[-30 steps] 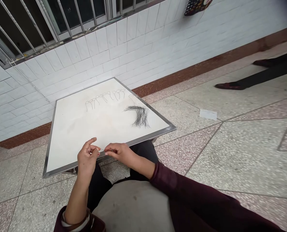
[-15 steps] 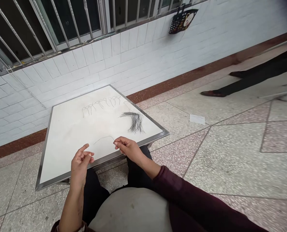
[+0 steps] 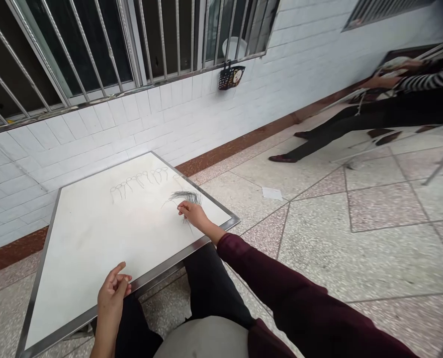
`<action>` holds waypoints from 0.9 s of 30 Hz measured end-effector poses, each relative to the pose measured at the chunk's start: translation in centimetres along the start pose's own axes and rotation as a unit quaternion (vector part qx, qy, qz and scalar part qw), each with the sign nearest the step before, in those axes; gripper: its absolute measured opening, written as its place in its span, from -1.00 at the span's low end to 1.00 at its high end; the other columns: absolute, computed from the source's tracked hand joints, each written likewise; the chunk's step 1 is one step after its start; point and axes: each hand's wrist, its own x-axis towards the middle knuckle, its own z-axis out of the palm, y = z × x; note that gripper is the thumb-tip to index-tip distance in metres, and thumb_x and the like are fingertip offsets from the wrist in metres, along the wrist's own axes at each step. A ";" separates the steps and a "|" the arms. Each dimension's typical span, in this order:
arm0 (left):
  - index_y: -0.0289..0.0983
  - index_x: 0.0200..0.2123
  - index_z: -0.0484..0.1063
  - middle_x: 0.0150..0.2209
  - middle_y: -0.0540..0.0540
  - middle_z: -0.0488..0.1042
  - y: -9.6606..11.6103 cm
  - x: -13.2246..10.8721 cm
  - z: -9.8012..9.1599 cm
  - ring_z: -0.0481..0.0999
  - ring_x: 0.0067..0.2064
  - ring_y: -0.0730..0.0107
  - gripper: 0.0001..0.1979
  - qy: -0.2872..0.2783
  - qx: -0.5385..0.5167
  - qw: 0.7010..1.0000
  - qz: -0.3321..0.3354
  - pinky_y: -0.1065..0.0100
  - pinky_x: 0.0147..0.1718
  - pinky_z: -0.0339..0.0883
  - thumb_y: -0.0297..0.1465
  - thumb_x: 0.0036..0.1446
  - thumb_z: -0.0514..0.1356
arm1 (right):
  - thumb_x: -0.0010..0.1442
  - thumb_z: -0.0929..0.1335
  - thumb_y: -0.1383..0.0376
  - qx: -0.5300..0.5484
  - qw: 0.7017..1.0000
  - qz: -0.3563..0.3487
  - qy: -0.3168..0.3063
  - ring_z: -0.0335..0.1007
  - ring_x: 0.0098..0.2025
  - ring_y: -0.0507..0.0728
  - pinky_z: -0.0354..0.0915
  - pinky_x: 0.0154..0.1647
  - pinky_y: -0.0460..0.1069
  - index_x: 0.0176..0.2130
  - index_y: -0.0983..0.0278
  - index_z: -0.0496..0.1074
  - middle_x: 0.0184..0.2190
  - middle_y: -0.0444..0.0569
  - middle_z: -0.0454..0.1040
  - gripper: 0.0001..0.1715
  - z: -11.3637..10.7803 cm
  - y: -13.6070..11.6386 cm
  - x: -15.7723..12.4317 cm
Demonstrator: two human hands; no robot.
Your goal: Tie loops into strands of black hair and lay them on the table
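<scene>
My right hand (image 3: pixel 192 214) is over the near right part of the white-topped table (image 3: pixel 105 258), thumb and fingers pinched on a thin dark wire. The wire's (image 3: pixel 168 202) free end curves out to the left. Beside and partly behind this hand lies a loose bundle of dark wires (image 3: pixel 186 194), some of it hidden by the hand. My left hand (image 3: pixel 113 288) hovers at the table's front edge, index finger stretched out and the others loosely bent; I see nothing in it. Toward the back, a row of several looped wires (image 3: pixel 139 180) lies on the tabletop.
A metal rim (image 3: pixel 169 259) borders the table, which stands by a white tiled wall (image 3: pixel 94 134) with barred windows. From the bars hangs a black basket (image 3: pixel 230 77). At right sits a person with outstretched legs (image 3: pixel 336 124). White paper (image 3: pixel 272 193) lies on the floor.
My right hand has moved away from my left, to the wire bundle, with the wire still pinched. My left hand stays near the front edge. The view has shifted, showing more of the seated person.
</scene>
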 end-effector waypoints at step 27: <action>-0.33 0.07 0.38 -0.35 -0.10 0.54 -2.6 2.2 0.6 0.52 -0.32 0.31 -0.21 -0.024 0.037 0.998 -0.051 0.36 -0.34 0.46 -0.02 -0.20 0.36 | 0.19 0.30 0.33 -0.175 0.979 0.015 0.106 0.31 -0.58 0.01 0.14 -0.43 -0.09 -0.28 0.30 0.45 -0.60 -0.13 0.44 -0.87 -4.7 3.6 4.6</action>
